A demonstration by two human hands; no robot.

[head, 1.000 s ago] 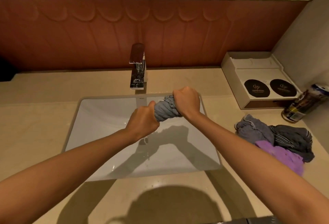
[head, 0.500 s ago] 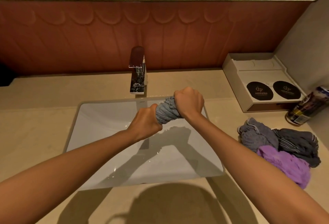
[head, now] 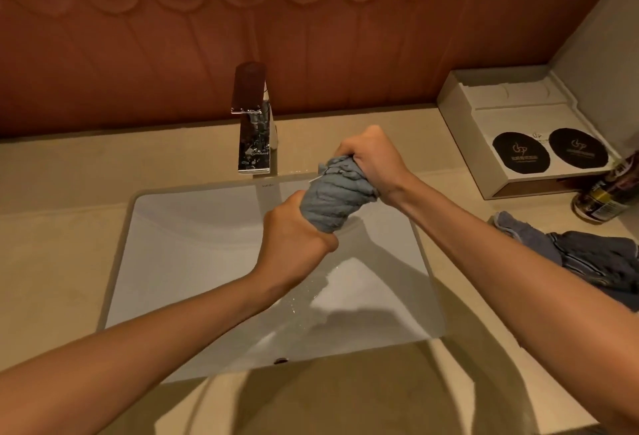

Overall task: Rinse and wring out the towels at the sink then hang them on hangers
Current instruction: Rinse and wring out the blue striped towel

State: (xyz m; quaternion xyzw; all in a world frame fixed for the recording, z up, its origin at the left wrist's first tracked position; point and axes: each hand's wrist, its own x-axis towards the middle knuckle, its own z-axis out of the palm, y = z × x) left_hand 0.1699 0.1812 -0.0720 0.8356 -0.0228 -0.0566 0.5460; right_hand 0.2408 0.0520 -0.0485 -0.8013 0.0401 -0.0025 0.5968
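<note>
Head view:
- Your left hand (head: pixel 294 237) is a tight fist. Its fingers curl round the lower end of the towel (head: pixel 333 199), and it hangs over the sink (head: pixel 193 234), just behind the middle of the basin.
- Your right hand (head: pixel 375 161) sits at 1 o'clock from the left one. Fingers and thumb wrap hard round the towel's upper end, above the basin's back rim.
- The towel is blue-grey and twisted into a short, thick rope. Spiral ridges run along the stretch between your two fists, and it is held in the air, touching neither basin nor counter (head: pixel 52 262).
- A bunched bit of cloth pokes out by your right fingers, and a thin pale strand juts from it toward 9 o'clock.
- Drops and a wet sheen lie on the basin floor at 6 o'clock from the towel, below your left wrist.
- The tap (head: pixel 254 130) stands on the counter at the sink's 12 o'clock. It is at 10 o'clock from the towel and apart from it.
- A small dark hole (head: pixel 280 361) shows in the basin's near wall at 6 o'clock.
- A pile (head: pixel 587 255) of more cloths, grey-blue and dark striped, lies on the counter at the sink's 3 o'clock. Your right forearm hides part of it.
- A can (head: pixel 608 189) rests tilted at 12 o'clock from the pile, by the frame's right edge.
- A pale box (head: pixel 511 103) with two dark round labels sits at the sink's 2 o'clock, against the brown wall (head: pixel 311 37).
</note>
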